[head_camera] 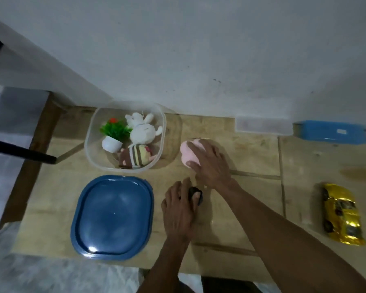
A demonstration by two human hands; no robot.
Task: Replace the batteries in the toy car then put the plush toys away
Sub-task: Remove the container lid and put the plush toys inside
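Right now, by label:

Right hand: the right hand (209, 163) reaches to the middle of the tabletop (251, 157) toward its far edge, fingers curled over a pink plush toy (188, 153) and gripping it; the toy sits on the wood just right of the container.

Left hand: the left hand (179, 210) lies palm down nearer the front edge, thumb and fingers closed round a small dark object (195, 194) that it mostly hides; what that object is cannot be told.

Container: a clear plastic container (89, 144) stands at the far edge, left of centre, open on top. In it lie a white plush toy (141, 129), a brown-and-cream striped plush toy (135, 158) and a small artificial plant (113, 135) in a white pot.

Lid: a blue lid (112, 216) lies flat near the front edge, just in front of the container and left of the left hand, apart from it.

Toy car: a shiny gold toy car (341, 214) rests at the right side of the tabletop, well apart from both hands, lengthwise from far to near.

Far right edge: a clear rectangular box (262, 125) lies against the wall (199, 49), and a blue box (330, 132) sits just beside it toward the right corner.
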